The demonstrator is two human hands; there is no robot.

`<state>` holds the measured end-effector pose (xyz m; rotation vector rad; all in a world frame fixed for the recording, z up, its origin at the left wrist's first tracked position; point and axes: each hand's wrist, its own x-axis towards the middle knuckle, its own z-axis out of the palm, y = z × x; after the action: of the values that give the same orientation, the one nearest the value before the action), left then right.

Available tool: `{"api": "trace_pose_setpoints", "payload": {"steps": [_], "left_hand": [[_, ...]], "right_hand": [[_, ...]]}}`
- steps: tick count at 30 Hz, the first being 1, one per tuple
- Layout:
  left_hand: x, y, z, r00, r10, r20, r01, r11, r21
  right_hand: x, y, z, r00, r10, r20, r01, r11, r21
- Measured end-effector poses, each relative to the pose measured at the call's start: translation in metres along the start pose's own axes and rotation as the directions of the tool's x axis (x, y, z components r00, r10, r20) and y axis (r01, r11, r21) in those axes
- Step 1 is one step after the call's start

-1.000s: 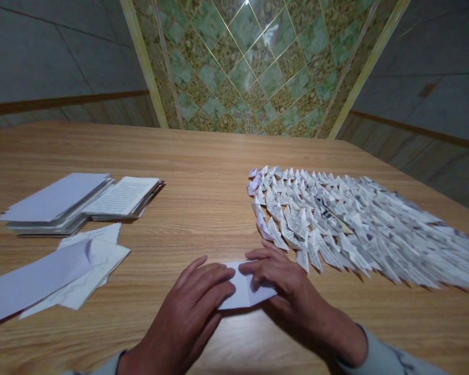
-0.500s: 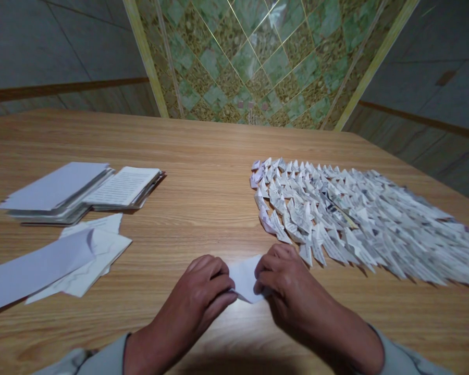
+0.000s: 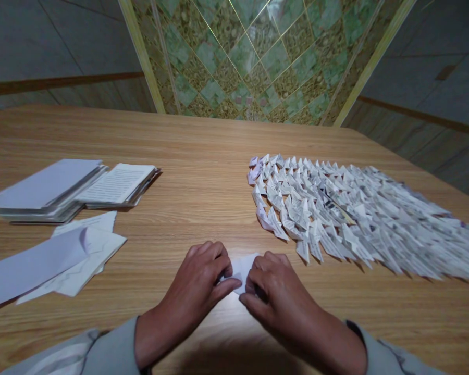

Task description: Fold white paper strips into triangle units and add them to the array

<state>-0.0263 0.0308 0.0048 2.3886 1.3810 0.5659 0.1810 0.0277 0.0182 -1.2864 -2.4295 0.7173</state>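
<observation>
Small white paper on near part of table, between the hands. A second ago it lay flatter under extended fingers; now left hand pinches its left side, right hand curls closed on the right, a small flap showing by the left thumb. Reads as folding under way; rows of folded papers beyond, to the right
</observation>
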Motion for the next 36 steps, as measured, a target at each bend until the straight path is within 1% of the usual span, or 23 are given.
{"api": "trace_pose_setpoints", "payload": {"steps": [2,6,12,14,16,19,21,24,28,30,31,33,35,36], "left_hand": [[0.0,0.0,0.0,1.0,-0.004,0.001,0.004,1.0,0.012],[0.0,0.0,0.001,1.0,-0.01,0.002,0.01,0.999,0.051],[0.001,0.0,0.002,1.0,-0.028,-0.009,0.029,0.996,0.09],[0.002,0.0,0.001,0.999,-0.047,0.0,0.047,0.994,0.096],[0.003,0.001,0.0,0.998,-0.068,0.008,0.067,0.993,0.094],[0.004,0.001,-0.001,0.996,-0.092,0.008,0.091,0.993,0.076],[0.005,0.001,-0.001,0.995,-0.097,-0.005,0.097,0.993,0.069],[0.005,-0.002,-0.001,0.995,-0.086,-0.045,0.089,0.993,0.074],[0.005,-0.01,0.0,0.994,-0.055,-0.098,0.065,0.992,0.108],[0.003,-0.012,-0.002,0.99,0.005,-0.142,0.013,0.992,0.125],[0.003,-0.012,-0.003,0.985,0.061,-0.163,-0.041,0.991,0.126],[0.001,-0.009,-0.006,0.96,0.213,-0.184,-0.194,0.974,0.119],[-0.002,-0.005,-0.009,0.924,0.351,-0.152,-0.337,0.935,0.112],[-0.002,-0.003,-0.01,0.908,0.399,-0.124,-0.387,0.915,0.116]], "right_hand": [[0.0,0.0,0.002,1.0,0.002,-0.013,-0.002,1.0,-0.021],[0.001,0.0,0.003,1.0,0.015,-0.004,-0.015,1.0,-0.02],[0.001,0.001,-0.001,0.999,-0.027,0.038,0.029,0.998,-0.052],[0.001,0.002,-0.001,0.997,-0.074,0.034,0.076,0.993,-0.09],[0.0,0.004,0.0,0.986,-0.165,0.002,0.163,0.971,-0.174],[-0.003,0.007,0.006,0.944,-0.327,-0.044,0.293,0.894,-0.34],[-0.006,0.009,0.01,0.917,-0.395,-0.06,0.338,0.847,-0.411],[-0.008,0.012,0.013,0.892,-0.446,-0.066,0.373,0.812,-0.448],[-0.009,0.013,0.014,0.887,-0.457,-0.063,0.384,0.808,-0.448],[-0.008,0.012,0.014,0.893,-0.444,-0.07,0.369,0.813,-0.449],[-0.008,0.011,0.014,0.897,-0.435,-0.075,0.359,0.818,-0.451],[-0.007,0.01,0.015,0.907,-0.411,-0.088,0.334,0.832,-0.444],[-0.005,0.009,0.015,0.921,-0.378,-0.093,0.309,0.857,-0.413],[-0.004,0.009,0.014,0.929,-0.359,-0.094,0.297,0.871,-0.391]]}}
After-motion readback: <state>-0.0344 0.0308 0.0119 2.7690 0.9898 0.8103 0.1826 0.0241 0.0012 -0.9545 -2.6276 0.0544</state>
